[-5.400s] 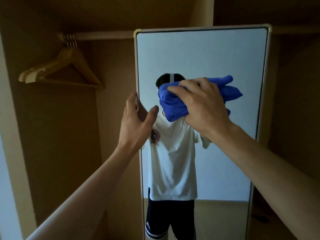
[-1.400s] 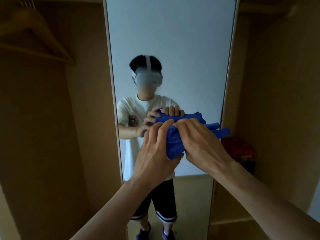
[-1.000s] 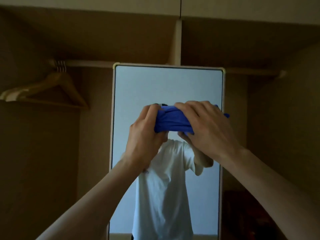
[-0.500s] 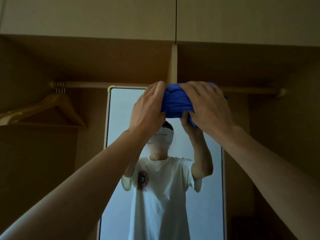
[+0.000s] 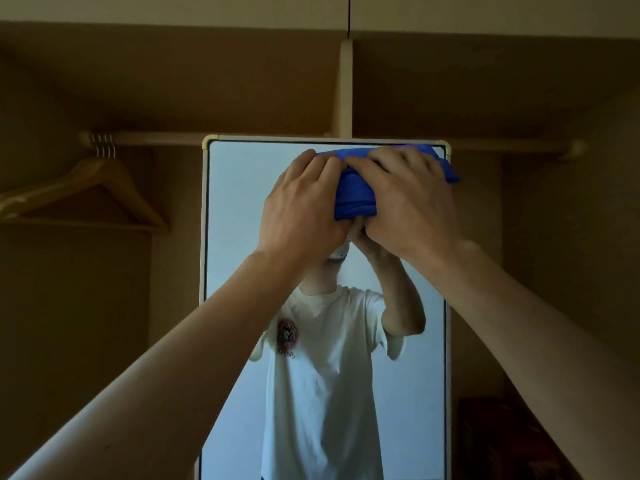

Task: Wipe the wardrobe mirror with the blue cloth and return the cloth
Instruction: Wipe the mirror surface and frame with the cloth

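The tall wardrobe mirror (image 5: 239,209) stands upright inside the open wardrobe, framed in pale wood with yellow corner caps. A bunched blue cloth (image 5: 355,197) is held high, in front of the mirror's upper right part, just under its top edge. My left hand (image 5: 299,206) grips the cloth's left side and my right hand (image 5: 405,199) covers its right side. A tail of the cloth sticks out to the right past the frame. Whether the cloth touches the glass I cannot tell. My arms and white T-shirt are reflected below.
A wooden rail (image 5: 159,137) runs across behind the mirror's top, with wooden hangers (image 5: 93,188) on its left part. A vertical divider (image 5: 345,88) rises above the mirror. Something dark red (image 5: 491,441) sits low at the right. Brown wardrobe walls close both sides.
Both hands stay on the cloth. The view has dipped a little, so the mirror's top edge and the cloth sit lower in frame, and the hands have pressed closer together over the cloth.
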Tool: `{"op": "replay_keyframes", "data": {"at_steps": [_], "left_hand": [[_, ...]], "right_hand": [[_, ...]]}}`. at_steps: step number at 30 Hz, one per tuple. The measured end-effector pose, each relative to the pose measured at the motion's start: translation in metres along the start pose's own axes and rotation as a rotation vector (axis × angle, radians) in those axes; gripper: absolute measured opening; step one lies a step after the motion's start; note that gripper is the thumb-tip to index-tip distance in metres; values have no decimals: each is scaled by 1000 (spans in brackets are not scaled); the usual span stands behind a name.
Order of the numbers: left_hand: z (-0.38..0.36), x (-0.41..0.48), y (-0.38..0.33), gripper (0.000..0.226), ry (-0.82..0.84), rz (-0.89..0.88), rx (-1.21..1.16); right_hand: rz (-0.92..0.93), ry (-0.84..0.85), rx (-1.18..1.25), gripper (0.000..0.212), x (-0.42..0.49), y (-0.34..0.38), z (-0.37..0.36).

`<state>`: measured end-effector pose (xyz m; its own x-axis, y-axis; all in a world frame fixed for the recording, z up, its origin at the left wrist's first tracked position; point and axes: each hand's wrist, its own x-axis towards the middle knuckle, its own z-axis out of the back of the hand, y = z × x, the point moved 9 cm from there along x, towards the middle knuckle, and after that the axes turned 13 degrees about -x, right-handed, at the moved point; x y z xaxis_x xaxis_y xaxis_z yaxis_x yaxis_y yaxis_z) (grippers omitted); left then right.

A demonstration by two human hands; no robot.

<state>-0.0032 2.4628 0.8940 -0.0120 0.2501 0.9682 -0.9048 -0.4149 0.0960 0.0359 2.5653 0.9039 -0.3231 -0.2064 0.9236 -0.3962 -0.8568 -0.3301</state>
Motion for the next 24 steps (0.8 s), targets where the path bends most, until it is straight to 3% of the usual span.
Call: {"op": "replay_keyframes", "data": {"at_steps": [24], "left_hand": [[-47, -169, -13, 55, 42, 160, -63]], "right_hand": [[-82, 42, 156, 58, -165, 42, -44]]}}
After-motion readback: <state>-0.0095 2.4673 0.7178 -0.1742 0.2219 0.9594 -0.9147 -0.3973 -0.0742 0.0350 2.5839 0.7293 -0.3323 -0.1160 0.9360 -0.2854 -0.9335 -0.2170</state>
